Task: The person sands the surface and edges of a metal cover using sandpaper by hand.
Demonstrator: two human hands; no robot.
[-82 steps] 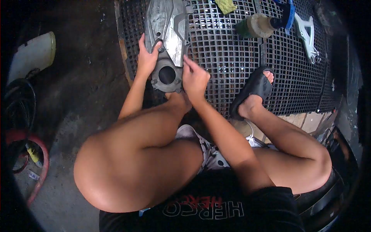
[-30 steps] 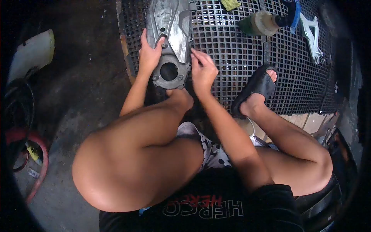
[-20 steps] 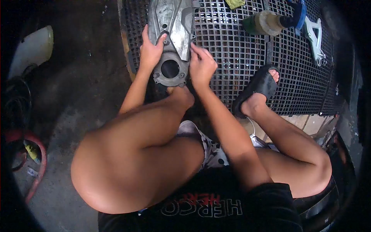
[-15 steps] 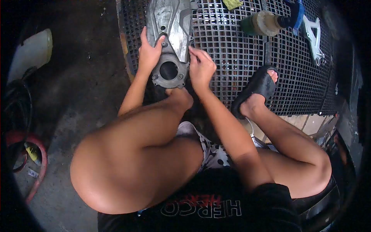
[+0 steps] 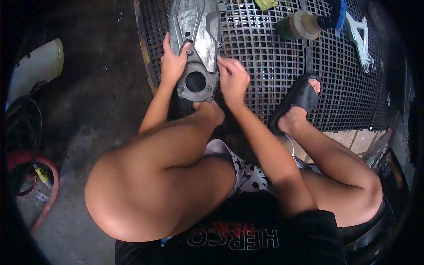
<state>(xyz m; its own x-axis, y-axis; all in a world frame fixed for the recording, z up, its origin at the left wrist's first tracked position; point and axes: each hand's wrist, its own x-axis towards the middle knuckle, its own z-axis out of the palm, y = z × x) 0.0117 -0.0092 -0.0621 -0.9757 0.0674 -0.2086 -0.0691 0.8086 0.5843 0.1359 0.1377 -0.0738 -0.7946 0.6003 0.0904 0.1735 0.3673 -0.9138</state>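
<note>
A grey metal engine cover with a round opening at its near end lies lengthwise in front of me, its far end cut off by the top of the view. My left hand grips its left edge, the thumb lying on the top face. At the right edge, my right hand has its fingers curled and pinched together against the side of the cover. Whatever may be between those fingertips is hidden. Part of the cover's top face looks shiny and bare, the rest duller.
Black plastic grating supports the cover. On it are a dirty bottle, a white metal bracket, a yellow scrap and my sandalled foot. A red hose and a pale plastic panel are on the left.
The whole view has shifted slightly, so everything sits a little further right. My right hand is slightly blurred and remains at the cover's right edge; the left hand keeps its grip.
</note>
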